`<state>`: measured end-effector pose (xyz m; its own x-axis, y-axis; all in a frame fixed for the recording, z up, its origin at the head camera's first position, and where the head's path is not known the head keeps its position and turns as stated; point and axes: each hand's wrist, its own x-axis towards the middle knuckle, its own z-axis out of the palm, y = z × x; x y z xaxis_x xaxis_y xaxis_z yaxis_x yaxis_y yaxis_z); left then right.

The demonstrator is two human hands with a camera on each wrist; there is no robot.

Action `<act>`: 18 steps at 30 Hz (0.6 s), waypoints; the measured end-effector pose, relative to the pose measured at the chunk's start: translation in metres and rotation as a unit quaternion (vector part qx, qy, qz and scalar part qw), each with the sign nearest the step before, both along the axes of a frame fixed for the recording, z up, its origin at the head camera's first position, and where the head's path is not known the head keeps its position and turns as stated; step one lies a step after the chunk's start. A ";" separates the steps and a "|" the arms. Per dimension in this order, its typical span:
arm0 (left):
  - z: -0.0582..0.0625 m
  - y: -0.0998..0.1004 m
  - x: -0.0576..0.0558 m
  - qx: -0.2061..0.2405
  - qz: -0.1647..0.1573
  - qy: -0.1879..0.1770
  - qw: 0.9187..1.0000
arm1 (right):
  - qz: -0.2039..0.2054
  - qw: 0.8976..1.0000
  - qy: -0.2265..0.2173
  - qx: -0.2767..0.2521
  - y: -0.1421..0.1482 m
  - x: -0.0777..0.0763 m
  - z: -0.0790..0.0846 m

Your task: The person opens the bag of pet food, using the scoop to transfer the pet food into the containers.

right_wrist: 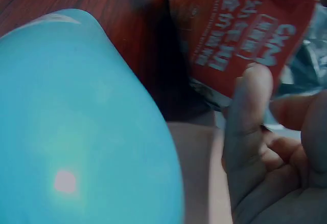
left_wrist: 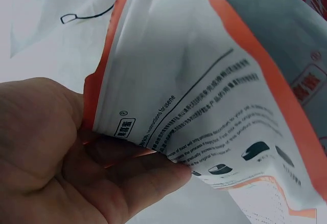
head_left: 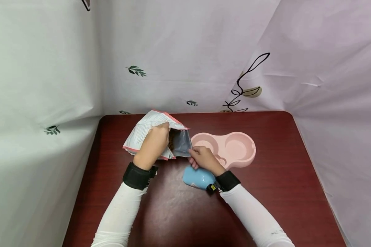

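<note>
Watching from my end, I have the left hand (head_left: 152,143) gripping the near panel of the white paper-look bag with coral-red edging (head_left: 141,134) beside its mouth, fingers hooked round the edge. The right hand (head_left: 205,158) pinches the corner of its silver-grey lip between thumb and fingers. So the mouth gapes, and I can make out brown contents (head_left: 171,140) inside.

Here's my worry: that pinch is small, so if the lip slips free, the mouth could sag or spring, and tipping it could scatter those contents. Pulling too hard could tear the corner.

Where's the bag? Between the two hands, its body left, its mouth facing right. Just below the right hand lies a glossy, rounded light-blue object (head_left: 198,176); a careless wrist could knock it, though I can't tell whether they touch. Beyond that hand sits the pale pink plastic double-bowl tray (head_left: 225,149), close to the lip; a bump could shift it across the dark red-brown wooden table (head_left: 281,192).
</note>
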<state>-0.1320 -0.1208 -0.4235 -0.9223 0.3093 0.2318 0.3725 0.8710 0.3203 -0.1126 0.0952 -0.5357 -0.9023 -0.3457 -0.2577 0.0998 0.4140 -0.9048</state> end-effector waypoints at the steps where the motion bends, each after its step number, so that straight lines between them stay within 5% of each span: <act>1: -0.001 0.001 0.001 -0.002 -0.003 0.001 1.000 | 0.003 1.000 0.004 0.006 0.005 0.003 0.002; 10: -0.007 0.006 0.005 -0.003 -0.002 0.006 1.000 | 0.005 0.994 0.083 0.072 0.077 0.033 0.020; 18: -0.008 0.008 0.005 0.001 -0.003 -0.001 1.000 | 0.011 0.975 0.182 0.129 0.110 0.054 0.026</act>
